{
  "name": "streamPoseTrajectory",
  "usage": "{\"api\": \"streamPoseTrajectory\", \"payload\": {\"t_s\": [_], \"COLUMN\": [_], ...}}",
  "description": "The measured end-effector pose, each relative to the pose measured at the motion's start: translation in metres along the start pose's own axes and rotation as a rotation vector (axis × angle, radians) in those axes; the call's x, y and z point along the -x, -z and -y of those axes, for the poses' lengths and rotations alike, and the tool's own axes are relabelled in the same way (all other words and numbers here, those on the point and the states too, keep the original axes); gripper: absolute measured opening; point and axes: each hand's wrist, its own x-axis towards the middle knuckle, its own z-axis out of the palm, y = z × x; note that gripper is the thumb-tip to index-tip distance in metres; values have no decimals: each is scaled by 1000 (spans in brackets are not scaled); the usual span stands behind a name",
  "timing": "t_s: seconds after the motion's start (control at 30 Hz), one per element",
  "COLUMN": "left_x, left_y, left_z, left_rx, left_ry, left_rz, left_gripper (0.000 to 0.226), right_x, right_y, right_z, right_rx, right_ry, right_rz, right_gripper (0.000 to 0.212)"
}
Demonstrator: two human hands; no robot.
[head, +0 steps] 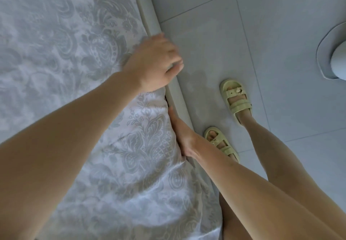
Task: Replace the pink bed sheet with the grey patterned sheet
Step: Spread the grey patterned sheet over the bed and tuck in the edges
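The grey patterned sheet point(61, 56) covers the mattress across the left half of the view. My left hand point(155, 63) lies at the bed's right edge, fingers loosely curled over the sheet's border by the pale bed frame point(149, 14). My right hand point(182, 134) reaches lower down the same edge, its straight fingers pushed between the sheet and the frame; the fingertips are partly hidden by fabric. No pink sheet shows.
Grey floor tiles point(243, 33) run along the bed's right side. My feet in pale green sandals point(236, 100) stand close to the frame. A round white stand base point(333, 52) sits at the far right edge.
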Motion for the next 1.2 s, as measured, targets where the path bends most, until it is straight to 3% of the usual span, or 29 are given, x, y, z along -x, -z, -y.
{"api": "streamPoseTrajectory", "payload": {"t_s": [0.1, 0.2, 0.33, 0.47, 0.63, 0.73, 0.8, 0.87, 0.93, 0.97, 1.0, 1.03, 1.1, 1.2], "left_x": [30, 83, 151, 205, 249, 247, 244, 240, 246, 251, 257, 260, 267, 296], "left_y": [8, 17, 15, -9, -47, -86, -105, -115, -116, -115, -116, -115, -107, -88], "left_z": [-3, -14, -43, -84, -130, -165, -195, -225, -253, -265, -276, -285, -289, -281], "left_rx": [-20, -120, 121, 261, 420, 516, 506, 490, 520, 550, 573, 620, 682, 917], "left_ry": [185, 520, 955, 1071, 1237, 1262, 1253, 1201, 1180, 1175, 1180, 1160, 1101, 1146], "left_rz": [-416, -511, -230, -36, -22, 54, 82, 142, 203, 242, 227, 260, 286, 255], "left_gripper": [25, 21, 28, 34, 58, 73, 73, 72, 71, 70, 68, 65, 62, 51], "right_x": [34, 76, 97, 81, 66, 65, 70, 80, 86, 80, 71, 64, 50, 75], "right_y": [13, 37, 35, 17, 22, 25, 15, 8, -22, -49, -76, -97, -102, -72], "right_z": [-20, -51, -98, -107, -109, -104, -98, -88, -68, -54, -47, -42, -47, -63], "right_rx": [58, 178, 154, 46, 87, 144, 295, 643, 1267, 1558, 1883, 2194, 2716, 2997], "right_ry": [-36, -37, -133, -89, -151, -145, -135, 37, 560, 837, 950, 881, 535, 147], "right_rz": [-241, -467, -441, -289, -219, -296, -579, -933, -1046, -901, -638, -366, 121, 524], "right_gripper": [83, 81, 75, 67, 65, 68, 77, 76, 52, 44, 46, 49, 52, 51]}}
